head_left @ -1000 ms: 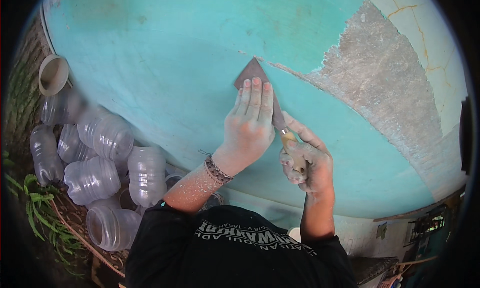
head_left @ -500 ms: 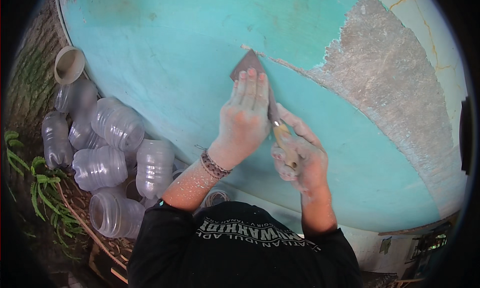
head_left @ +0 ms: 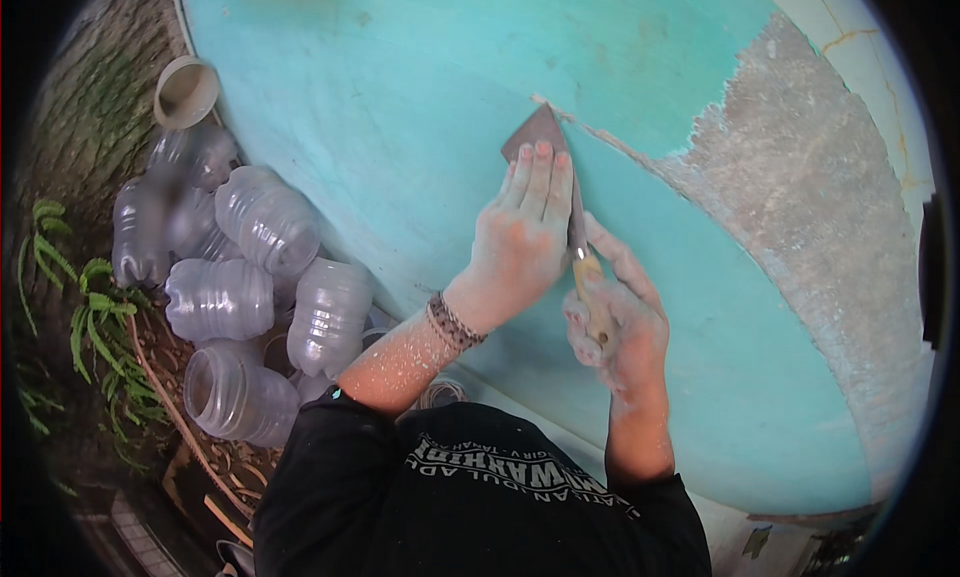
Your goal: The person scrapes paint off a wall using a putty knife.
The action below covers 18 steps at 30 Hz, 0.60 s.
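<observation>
A pointed steel trowel lies against the turquoise painted wall, its tip at the upper left end of a thin, ragged crack. My right hand is wrapped round the trowel's pale wooden handle. Flat over the blade rests my left hand, fingers stretched out and side by side, pressing on the metal. Whitish dust coats both hands and the forearms. The lower part of the blade is hidden under my left fingers.
A broad patch of bare grey plaster spreads right of the paint. At left lie several cut clear plastic bottles and a cream-coloured pot, beside a tree trunk and green ferns. A coil of wire sits below my left forearm.
The view has turned, so wall, bottles and hands appear shifted. Against the crack, the trowel tip has moved only slightly toward its left end. Both hands keep their places on the trowel.
</observation>
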### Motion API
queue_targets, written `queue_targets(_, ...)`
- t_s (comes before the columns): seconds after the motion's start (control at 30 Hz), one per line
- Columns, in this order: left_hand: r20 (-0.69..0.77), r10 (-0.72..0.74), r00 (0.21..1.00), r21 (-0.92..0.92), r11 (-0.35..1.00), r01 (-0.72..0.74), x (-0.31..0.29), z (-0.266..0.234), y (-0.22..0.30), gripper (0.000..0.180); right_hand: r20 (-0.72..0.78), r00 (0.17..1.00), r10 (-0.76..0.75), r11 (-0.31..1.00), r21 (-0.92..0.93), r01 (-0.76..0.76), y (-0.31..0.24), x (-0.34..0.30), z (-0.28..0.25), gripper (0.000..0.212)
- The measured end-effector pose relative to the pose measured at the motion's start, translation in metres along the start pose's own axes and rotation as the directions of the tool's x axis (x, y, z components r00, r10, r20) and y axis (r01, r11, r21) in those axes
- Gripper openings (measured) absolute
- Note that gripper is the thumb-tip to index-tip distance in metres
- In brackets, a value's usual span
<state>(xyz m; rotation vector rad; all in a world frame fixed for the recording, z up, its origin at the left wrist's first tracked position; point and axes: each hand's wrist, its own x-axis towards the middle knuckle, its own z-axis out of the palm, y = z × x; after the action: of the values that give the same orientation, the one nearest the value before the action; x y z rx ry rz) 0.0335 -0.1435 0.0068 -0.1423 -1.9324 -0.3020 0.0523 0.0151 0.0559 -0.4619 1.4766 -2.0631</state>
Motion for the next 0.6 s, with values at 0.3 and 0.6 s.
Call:
queue_targets(0.3,0.052,0.001,0.999,-0.021,1.0,0.0,-0.003,-0.003,-0.006,0.063,-0.033,0.999,-0.034,0.998,0.058,0.036,0.004,0.004,0.013,0.05)
queue_targets(0.6,0.059,0.235,0.97,-0.133,0.965,-0.226,-0.006,-0.011,-0.059,0.061,-0.088,0.96,-0.267,0.963,-0.07,0.261,0.053,-0.012,-0.011,0.055)
